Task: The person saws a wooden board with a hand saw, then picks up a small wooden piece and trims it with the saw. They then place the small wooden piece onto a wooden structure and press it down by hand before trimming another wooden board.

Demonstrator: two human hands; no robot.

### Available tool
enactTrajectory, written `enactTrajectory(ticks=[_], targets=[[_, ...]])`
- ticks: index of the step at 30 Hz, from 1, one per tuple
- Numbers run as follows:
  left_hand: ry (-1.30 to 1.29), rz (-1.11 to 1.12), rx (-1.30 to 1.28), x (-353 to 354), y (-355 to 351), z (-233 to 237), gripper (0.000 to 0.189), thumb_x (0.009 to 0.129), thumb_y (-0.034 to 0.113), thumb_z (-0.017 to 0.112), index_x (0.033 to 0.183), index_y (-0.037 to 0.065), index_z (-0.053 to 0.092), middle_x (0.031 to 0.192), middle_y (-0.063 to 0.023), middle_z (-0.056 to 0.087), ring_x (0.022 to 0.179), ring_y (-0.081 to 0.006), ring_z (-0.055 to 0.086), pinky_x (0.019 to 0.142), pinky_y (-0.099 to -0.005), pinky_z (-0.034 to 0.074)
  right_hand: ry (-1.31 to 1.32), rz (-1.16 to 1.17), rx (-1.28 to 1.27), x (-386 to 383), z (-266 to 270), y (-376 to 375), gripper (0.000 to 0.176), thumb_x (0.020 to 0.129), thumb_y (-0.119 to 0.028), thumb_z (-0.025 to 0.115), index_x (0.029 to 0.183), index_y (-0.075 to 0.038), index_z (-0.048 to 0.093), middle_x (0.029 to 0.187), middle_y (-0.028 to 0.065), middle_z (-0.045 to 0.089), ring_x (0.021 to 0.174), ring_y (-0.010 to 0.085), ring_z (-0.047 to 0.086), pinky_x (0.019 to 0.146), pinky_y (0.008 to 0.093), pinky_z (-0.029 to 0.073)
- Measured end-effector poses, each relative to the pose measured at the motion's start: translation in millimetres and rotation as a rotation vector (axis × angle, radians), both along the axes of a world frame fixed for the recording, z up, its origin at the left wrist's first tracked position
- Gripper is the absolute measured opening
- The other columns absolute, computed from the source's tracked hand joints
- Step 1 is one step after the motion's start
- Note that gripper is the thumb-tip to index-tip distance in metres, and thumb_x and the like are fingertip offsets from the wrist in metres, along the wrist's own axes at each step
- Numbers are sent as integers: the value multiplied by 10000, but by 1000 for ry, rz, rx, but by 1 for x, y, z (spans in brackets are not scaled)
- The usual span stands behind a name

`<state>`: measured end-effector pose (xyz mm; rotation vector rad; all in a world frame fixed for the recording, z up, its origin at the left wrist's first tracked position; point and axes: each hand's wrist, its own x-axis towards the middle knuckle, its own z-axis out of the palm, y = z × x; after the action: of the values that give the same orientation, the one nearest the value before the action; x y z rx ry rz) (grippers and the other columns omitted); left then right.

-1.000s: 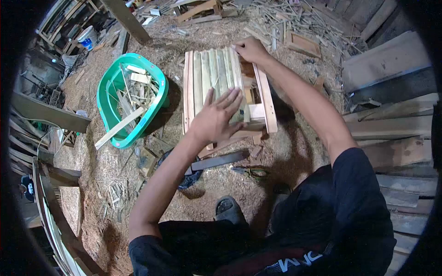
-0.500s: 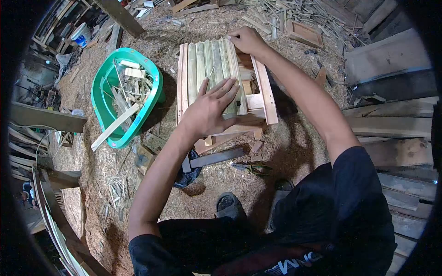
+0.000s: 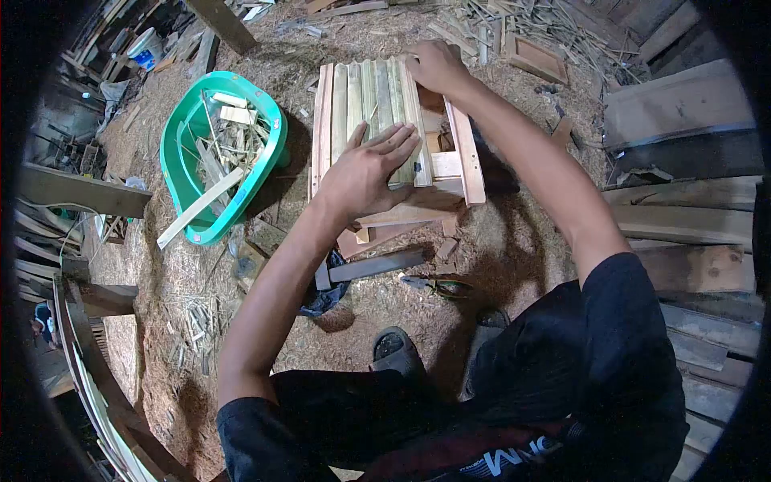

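A low wooden frame (image 3: 470, 173) stands on the ground before me, with several bamboo slats (image 3: 354, 96) laid side by side across it. My left hand (image 3: 371, 165) lies flat on the near part of the slats, fingers spread. At the far end, my right hand (image 3: 438, 66) curls its fingers at the tip of the rightmost slat (image 3: 411, 104); its fingertips are partly hidden. Between that slat and the frame's right rail is a gap. Below the frame lie a hammer (image 3: 377, 263) and pliers (image 3: 438, 285) with dark handles.
A green tub (image 3: 167, 153) of wood offcuts stands left of the frame. Planks (image 3: 683, 221) line the right side. A small wooden frame (image 3: 536, 60) and scrap sticks lie at the far right. Sawdust covers the ground, and a white bucket (image 3: 146, 48) sits far left.
The camera view has tilted slightly, so the frame and tub appear a little higher. Both hands keep nearly the same places on the slats.
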<state>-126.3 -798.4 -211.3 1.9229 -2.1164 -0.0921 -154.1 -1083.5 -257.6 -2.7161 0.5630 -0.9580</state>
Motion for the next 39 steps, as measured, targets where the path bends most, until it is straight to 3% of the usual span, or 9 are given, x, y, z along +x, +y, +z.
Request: enactTrajectory(ticks=[2,5,8,11,15,24,27,33,39], targets=[[12,-2,-1,2,-2,2,842,742,392,792,1454,84,463,1529,-103,433,1427,-274,386,1180,-580,243,-167,-2,-254,-17,12,18,281,873,-259,648,1065,-68,725,944,186,705,908,387,670,839,471,522],[46,8,-2,4,-1,-2,845,733,386,803,1448,80,472,1525,-107,438,1425,-273,389,1178,-583,245,-53,282,-126,-48,60,47,200,856,-188,687,998,-49,713,894,140,688,856,333,667,811,440,523],[107,7,-15,5,-2,0,784,721,365,820,1404,105,534,1523,-121,438,1427,-283,384,1183,-585,229,412,568,228,-94,106,92,125,851,-132,700,924,-31,700,887,116,688,832,276,666,787,401,527],[88,-21,0,10,-4,-2,803,730,382,799,1416,82,509,1513,-115,452,1417,-262,400,1188,-578,230,573,669,348,-117,114,112,151,821,-125,730,929,-20,723,866,154,712,829,302,692,779,380,537],[132,-110,-6,17,-5,4,774,689,342,841,1373,121,555,1497,-144,465,1401,-282,419,1186,-570,238,489,784,270,-113,100,113,160,797,-108,764,922,-10,743,889,157,710,832,300,690,774,386,539],[111,-115,15,22,-2,7,799,679,343,844,1392,155,538,1488,-129,481,1361,-286,469,1192,-535,255,635,758,274,-115,110,115,159,786,-48,751,942,-21,750,940,91,679,887,253,671,779,365,525],[157,-108,45,23,-3,6,769,703,318,838,1397,179,537,1532,-96,431,1397,-320,418,1191,-576,222,581,818,193,-124,109,115,250,780,-39,727,1028,-8,720,1035,116,652,954,285,659,830,381,528],[100,-81,21,20,-2,4,790,718,342,816,1423,155,512,1517,-149,438,1395,-327,419,1191,-535,242,589,821,174,-133,109,116,358,784,-71,729,1130,-10,659,1146,129,604,1021,311,635,886,406,517],[101,-107,-5,22,-2,3,806,726,370,809,1427,117,502,1516,-165,434,1395,-323,420,1191,-531,243,507,593,-9,-142,95,146,342,798,-158,760,1074,-24,610,1087,131,575,957,350,636,818,436,540]])
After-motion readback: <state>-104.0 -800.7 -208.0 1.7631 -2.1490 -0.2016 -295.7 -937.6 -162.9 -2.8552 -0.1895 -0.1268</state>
